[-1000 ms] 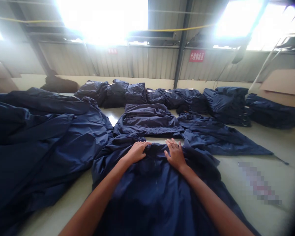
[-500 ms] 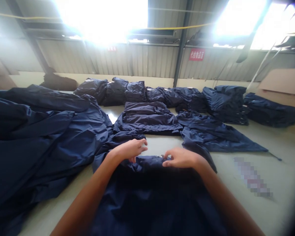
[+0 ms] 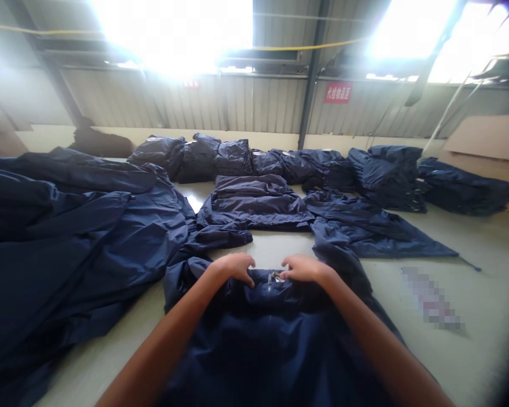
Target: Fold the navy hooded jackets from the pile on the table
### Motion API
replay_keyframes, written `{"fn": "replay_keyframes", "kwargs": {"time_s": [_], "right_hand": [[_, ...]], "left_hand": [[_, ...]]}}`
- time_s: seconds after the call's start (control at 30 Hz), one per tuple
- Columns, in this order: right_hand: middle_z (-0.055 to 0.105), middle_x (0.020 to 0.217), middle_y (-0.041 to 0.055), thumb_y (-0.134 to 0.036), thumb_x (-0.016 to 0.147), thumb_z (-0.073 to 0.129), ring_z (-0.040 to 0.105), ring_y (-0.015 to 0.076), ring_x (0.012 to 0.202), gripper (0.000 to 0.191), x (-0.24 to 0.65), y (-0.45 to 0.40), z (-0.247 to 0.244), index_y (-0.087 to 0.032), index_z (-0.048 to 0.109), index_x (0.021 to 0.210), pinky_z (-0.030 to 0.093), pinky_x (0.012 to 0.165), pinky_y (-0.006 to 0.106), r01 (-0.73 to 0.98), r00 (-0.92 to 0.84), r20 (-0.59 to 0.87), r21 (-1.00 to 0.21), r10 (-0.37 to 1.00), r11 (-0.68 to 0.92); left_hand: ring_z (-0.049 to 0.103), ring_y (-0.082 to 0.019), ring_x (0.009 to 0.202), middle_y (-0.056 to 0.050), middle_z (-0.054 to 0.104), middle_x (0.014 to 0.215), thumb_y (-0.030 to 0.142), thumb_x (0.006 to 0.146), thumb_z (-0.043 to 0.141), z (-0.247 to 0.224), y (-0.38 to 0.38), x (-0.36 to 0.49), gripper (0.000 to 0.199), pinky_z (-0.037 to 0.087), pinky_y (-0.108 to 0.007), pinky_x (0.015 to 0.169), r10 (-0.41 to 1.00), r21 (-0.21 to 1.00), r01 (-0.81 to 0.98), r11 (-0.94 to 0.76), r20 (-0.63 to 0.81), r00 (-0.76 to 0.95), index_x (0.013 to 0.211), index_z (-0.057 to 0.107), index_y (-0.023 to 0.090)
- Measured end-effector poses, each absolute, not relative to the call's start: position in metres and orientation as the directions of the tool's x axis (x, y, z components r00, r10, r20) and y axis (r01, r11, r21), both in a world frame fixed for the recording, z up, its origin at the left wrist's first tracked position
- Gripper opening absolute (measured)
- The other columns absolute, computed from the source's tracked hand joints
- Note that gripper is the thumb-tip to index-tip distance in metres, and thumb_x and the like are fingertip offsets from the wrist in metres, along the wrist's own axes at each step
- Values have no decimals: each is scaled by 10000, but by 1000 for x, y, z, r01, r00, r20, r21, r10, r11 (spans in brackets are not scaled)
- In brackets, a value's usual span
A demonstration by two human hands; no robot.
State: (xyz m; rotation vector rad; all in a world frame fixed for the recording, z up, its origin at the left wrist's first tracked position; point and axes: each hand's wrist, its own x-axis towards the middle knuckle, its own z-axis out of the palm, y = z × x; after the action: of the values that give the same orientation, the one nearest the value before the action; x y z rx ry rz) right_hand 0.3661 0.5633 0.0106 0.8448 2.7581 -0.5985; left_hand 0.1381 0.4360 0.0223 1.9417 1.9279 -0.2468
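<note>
A dark blue garment (image 3: 254,339) lies spread on the pale table (image 3: 280,244) in front of me, its upper edge facing away. My left hand (image 3: 237,267) rests at the left of that edge, fingers apart and curved over the cloth. At the right of the edge is my right hand (image 3: 302,268), its thumb and fingers closed on the cloth beside a small light-coloured label or fitting (image 3: 275,277). Just beyond the hands, another blue garment (image 3: 254,203) lies folded.
Large blue garments (image 3: 80,243) cover the left side. Folded blue stacks (image 3: 233,157) line the back, below a wall with a red sign (image 3: 338,92). A blue piece with a cord (image 3: 385,232) lies to the right, near a blurred strip (image 3: 432,299).
My left hand has come down onto the garment's upper edge. The cloth between the hands lies more open, and its light-coloured fitting shows more clearly. My right hand has shifted slightly.
</note>
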Motion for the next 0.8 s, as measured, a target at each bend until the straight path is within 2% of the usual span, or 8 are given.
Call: {"fn": "replay_keyframes", "kwargs": {"time_s": [0.07,0.13,0.3,0.53,0.6,0.67,0.73,0.8], "right_hand": [[798,1153,129,-415,929,704,736,301,1051,335,368,563,15,-190,809,1153,504,829,311,546,-831,-341,-346,440,763],[798,1130,111,-377,919,710,729,284,1027,282,368,562,22,-192,806,1108,495,816,299,508,-854,-337,-370,397,778],[776,1113,68,-283,880,729,693,252,1027,240,374,556,43,-220,760,1109,466,841,280,402,-909,-76,-414,409,817],[721,846,-2,-310,925,678,641,194,805,107,386,549,74,-229,716,983,405,718,269,328,-854,217,-483,473,812],[722,853,8,-341,964,641,639,205,808,145,386,547,78,-240,718,1033,423,755,287,389,-771,318,-450,552,804],[740,949,57,-361,1020,583,648,242,907,198,385,543,79,-238,722,1089,447,864,328,465,-640,482,-376,598,802],[736,1054,110,-352,1071,497,630,280,1036,267,382,538,77,-228,730,1113,427,990,381,503,-552,626,-277,551,818],[721,1110,128,-340,1088,467,604,297,1118,297,379,536,73,-226,738,1133,397,1065,415,494,-584,650,-190,485,849]], "left_hand": [[701,-340,1177,-108,756,1262,478,768,877,25,436,139,592,545,-360,966,922,157,988,-5,-381,65,1284,741,221],[705,-323,1147,-84,756,1233,455,747,896,32,434,141,591,549,-349,933,932,168,986,-10,-355,70,1273,724,247],[718,-290,1050,-54,740,1184,413,744,899,62,419,145,661,542,-323,866,962,146,989,4,-270,36,1338,636,293],[703,-270,1005,0,736,1011,376,858,791,101,402,148,483,507,-306,845,999,156,988,19,30,-24,1311,626,348],[690,-263,1035,-7,736,1024,339,927,718,109,400,152,368,499,-324,912,987,157,987,32,150,-56,1288,647,344],[657,-269,1103,-30,733,1076,309,998,628,115,400,157,257,475,-366,1019,947,140,990,19,314,-62,1251,670,326],[609,-284,1185,-60,715,1144,268,1046,540,117,400,160,217,433,-421,1106,883,91,996,6,467,-48,1203,685,305],[575,-300,1245,-79,689,1203,222,1038,536,113,401,160,218,416,-455,1136,856,48,999,13,516,-36,1180,686,291]]}}
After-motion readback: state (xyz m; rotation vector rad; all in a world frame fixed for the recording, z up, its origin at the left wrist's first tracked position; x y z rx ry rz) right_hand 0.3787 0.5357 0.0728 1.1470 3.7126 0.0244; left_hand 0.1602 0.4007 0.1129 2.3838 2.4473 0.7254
